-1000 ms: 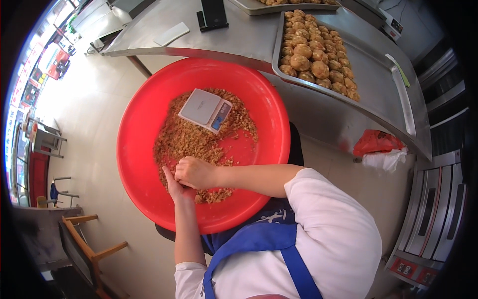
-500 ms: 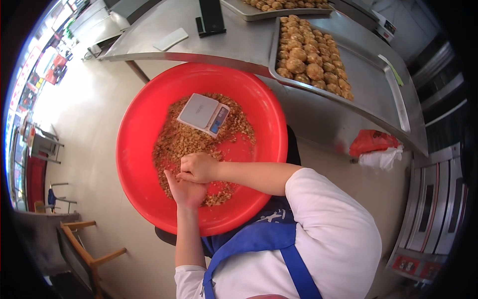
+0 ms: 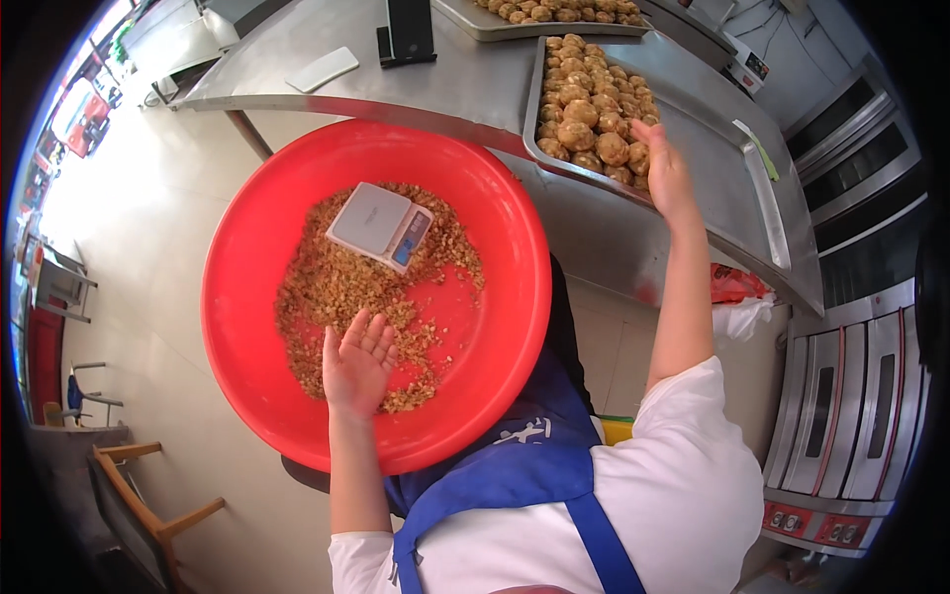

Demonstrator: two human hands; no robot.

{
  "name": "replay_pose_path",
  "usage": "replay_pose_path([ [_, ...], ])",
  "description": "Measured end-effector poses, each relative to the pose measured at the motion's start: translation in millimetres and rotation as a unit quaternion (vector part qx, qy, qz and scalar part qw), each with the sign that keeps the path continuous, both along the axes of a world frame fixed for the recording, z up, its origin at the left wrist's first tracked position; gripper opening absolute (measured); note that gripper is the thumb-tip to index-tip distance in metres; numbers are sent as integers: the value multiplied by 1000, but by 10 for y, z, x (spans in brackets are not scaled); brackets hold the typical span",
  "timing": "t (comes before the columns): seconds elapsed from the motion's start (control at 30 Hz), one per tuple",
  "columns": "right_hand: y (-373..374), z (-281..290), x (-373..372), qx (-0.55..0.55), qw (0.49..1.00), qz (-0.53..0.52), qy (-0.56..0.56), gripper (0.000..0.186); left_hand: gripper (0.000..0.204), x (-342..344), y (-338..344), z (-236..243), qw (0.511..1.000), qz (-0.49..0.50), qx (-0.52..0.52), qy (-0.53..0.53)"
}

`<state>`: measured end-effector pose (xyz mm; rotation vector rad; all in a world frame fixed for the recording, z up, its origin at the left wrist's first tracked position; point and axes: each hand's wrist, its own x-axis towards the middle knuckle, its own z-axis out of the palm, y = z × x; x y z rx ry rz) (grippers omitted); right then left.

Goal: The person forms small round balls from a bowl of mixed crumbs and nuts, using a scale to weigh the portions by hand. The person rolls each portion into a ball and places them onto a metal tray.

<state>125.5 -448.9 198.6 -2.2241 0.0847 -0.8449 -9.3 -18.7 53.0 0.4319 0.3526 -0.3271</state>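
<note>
My left hand (image 3: 358, 368) is open, palm up with the fingers stretched out, over the crumbly brown chopped-nut mixture (image 3: 341, 287) in a big red basin (image 3: 237, 346). Nothing lies on its palm. A white digital kitchen scale (image 3: 374, 220) rests on the mixture, farther from me than that hand. My right hand (image 3: 669, 176) is at the near right edge of the piled nut-coated balls (image 3: 579, 111) on a metal tray (image 3: 698, 139). Its fingers reach out beside a ball and look apart from one another; their undersides are partly hidden.
The steel table (image 3: 297, 64) holds a phone stand (image 3: 404, 35), a white flat slab (image 3: 324, 69) and a second tray (image 3: 495, 28) of balls. A green-handled tool (image 3: 760, 153) lies on the near tray's right rim. An oven (image 3: 841, 406) stands at right, a wooden chair (image 3: 163, 495) at lower left.
My right hand has left my left palm over the basin and swung up and right to the tray of balls. The left hand stayed over the basin, its palm now uncovered.
</note>
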Motion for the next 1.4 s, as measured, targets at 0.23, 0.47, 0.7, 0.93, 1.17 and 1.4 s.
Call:
replay_pose_path([
  [0.23,1519,-27,-128,44,927,371,4,38,46,54,46,-29,992,74,85,50],
  [0.47,3509,-2147,78,-317,708,595,209,52,33,19,24,-32,925,233,296,-42],
  [0.7,4360,-2725,-265,-363,795,461,153,56,30,-21,15,5,934,216,281,-34],
  [0.93,3353,-3671,-818,-351,761,502,213,33,29,126,-153,81,978,78,191,-9],
  [1.17,3102,-2776,-1139,-210,653,690,231,21,27,87,-68,12,980,47,194,22],
  [1.4,3375,-2167,-726,90,626,503,589,30,27,128,73,-344,910,283,303,17],
])
